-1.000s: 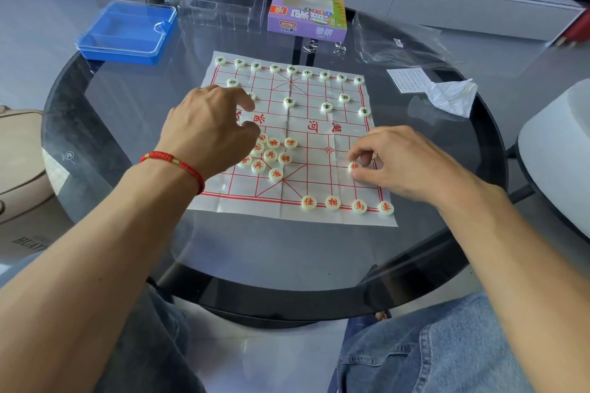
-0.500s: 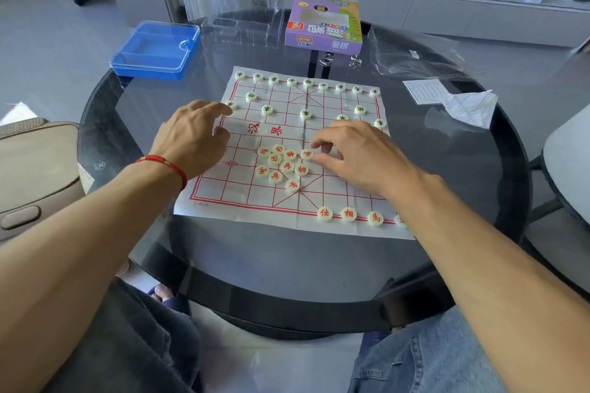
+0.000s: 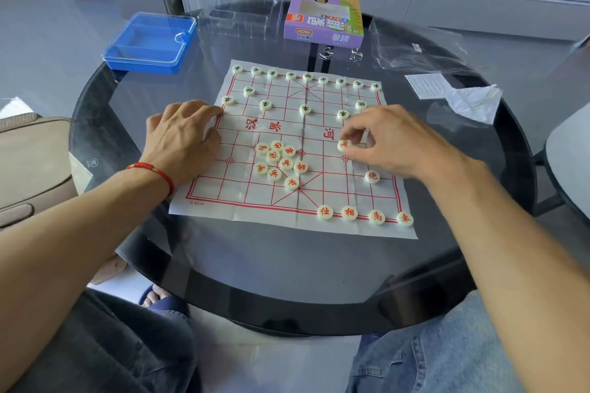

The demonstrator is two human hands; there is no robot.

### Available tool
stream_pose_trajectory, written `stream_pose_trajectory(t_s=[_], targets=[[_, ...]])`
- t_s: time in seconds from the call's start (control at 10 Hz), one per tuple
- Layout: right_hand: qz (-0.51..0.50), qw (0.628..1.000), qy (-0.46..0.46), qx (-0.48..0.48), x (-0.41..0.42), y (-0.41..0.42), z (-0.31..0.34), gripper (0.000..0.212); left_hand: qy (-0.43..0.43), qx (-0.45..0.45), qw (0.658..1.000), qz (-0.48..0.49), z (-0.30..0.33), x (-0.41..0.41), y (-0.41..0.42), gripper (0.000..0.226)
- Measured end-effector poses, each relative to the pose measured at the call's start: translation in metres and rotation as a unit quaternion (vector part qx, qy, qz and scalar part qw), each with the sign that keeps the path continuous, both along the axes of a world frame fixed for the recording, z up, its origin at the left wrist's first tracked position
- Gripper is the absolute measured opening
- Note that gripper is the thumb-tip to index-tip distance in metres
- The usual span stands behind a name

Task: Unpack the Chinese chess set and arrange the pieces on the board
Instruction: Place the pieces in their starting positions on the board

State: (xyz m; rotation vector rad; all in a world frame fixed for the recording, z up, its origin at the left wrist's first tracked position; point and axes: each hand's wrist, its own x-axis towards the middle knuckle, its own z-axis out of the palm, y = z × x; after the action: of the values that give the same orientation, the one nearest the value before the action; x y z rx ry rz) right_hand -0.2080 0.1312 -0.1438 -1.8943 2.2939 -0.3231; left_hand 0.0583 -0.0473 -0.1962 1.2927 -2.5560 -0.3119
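The right hand (image 3: 388, 140) hid part of the board (image 3: 242, 198); characters on the far pieces (image 3: 291, 75) were too small to read.

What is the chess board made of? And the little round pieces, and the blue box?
The board looks like thin, slightly shiny plastic sheet or coated paper: fold creases cross it and its edges lie wavy. The round pieces look like smooth cream plastic, glossy, with painted characters; I can't rule out resin. The blue box looks like hard plastic, see-through clear on top and solid blue below.
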Motion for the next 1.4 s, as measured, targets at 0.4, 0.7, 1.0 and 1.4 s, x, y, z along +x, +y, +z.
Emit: stream_pose_trajectory(t_s=[0.4, 0.7, 1.0, 1.4], targets=[[0.009, 0.999, -0.007, 0.046, -0.001, 0.007, -0.003, 0.021, 0.001, 0.004, 1.0, 0.0, -0.002, 0.0, -0.002, 0.041], [0.009, 0.999, -0.001, 0.041, 0.001, 0.006, -0.005, 0.023, 0.002, 0.008, 1.0, 0.005, 0.0, -0.001, -0.001, 0.041], [0.007, 0.998, -0.005, 0.055, 0.003, 0.007, -0.001, 0.029, 0.001, 0.013, 1.0, 0.007, 0.001, -0.002, -0.001, 0.041], [-0.047, 0.992, -0.072, 0.095, -0.012, 0.037, 0.015, 0.016, 0.002, 0.015, 1.0, 0.007, 0.0, -0.003, -0.002, 0.041]])
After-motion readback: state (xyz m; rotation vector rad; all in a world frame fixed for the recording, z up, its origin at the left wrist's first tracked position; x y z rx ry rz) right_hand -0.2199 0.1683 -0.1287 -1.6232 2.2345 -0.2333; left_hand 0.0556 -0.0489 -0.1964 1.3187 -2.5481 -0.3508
